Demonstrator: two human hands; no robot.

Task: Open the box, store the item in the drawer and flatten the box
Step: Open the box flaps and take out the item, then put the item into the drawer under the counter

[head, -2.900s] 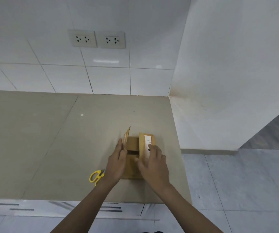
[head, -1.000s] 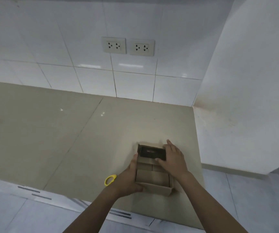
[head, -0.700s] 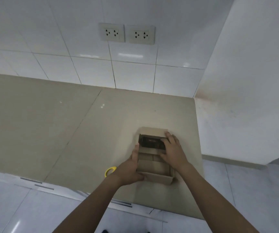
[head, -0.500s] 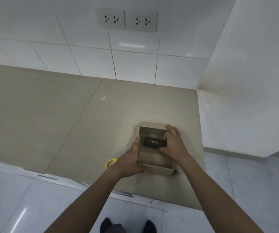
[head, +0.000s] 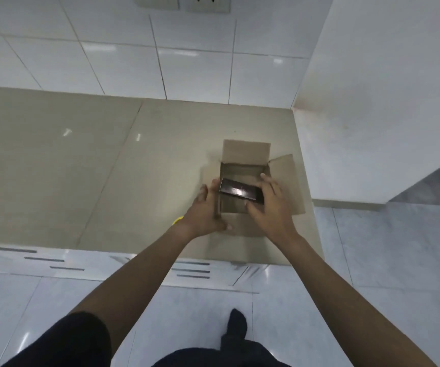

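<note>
One small dark item [head: 241, 191] sits at the top of the open box [head: 242, 170], tilted, with light shining off its flat face. The right hand [head: 272, 207] has its grip closed on the item's right end, fingers over the top and thumb below. The left hand [head: 205, 211] presses flat against the box's left wall, fingers spread, and holds nothing. It looks like it is keeping the box steady.

The box stands on the tan surface [head: 81, 168] near its right edge. All its flaps are folded out, so the opening step looks done. Taking the item out looks like it is happening now. Putting it in a drawer is not done yet, and the box is not flat yet. White drawer fronts [head: 54, 260] with dark slots show just under the surface's front edge.

A bit of something yellow [head: 178, 221] peeks out from behind the left wrist. I cannot tell what it is.

No words can be read on the item or the box. The shiny spot on the item is too blurred to make out.
</note>
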